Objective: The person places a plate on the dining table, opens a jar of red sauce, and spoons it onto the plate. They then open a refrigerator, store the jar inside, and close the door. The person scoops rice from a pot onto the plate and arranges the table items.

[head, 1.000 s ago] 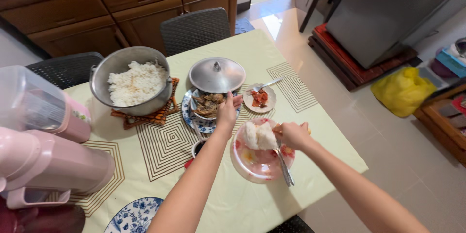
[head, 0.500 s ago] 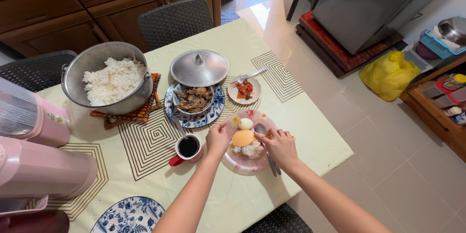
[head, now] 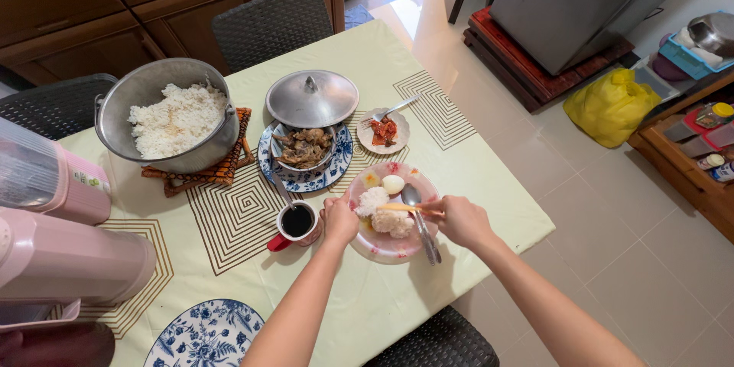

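Note:
A pink patterned plate (head: 372,243) lies near the table's front edge with white rice (head: 384,214), a boiled egg (head: 393,183) and a metal spoon and fork (head: 420,222) on it. My left hand (head: 339,220) grips the plate's left rim. My right hand (head: 462,220) holds an orange rice paddle (head: 397,207) flat over the rice. A red mug of dark drink (head: 295,223) stands just left of my left hand.
A big metal pot of rice (head: 174,115) sits on a woven trivet, with a bowl of meat (head: 304,149) on a blue plate under a tilted lid (head: 312,98). A small chili saucer (head: 383,131), pink jugs (head: 61,260), a blue floral plate (head: 202,336) and chairs surround.
The plate came down from mid-air onto the table. My left hand moved from the meat bowl to the plate's rim. The paddle turned flat and left more rice on the plate.

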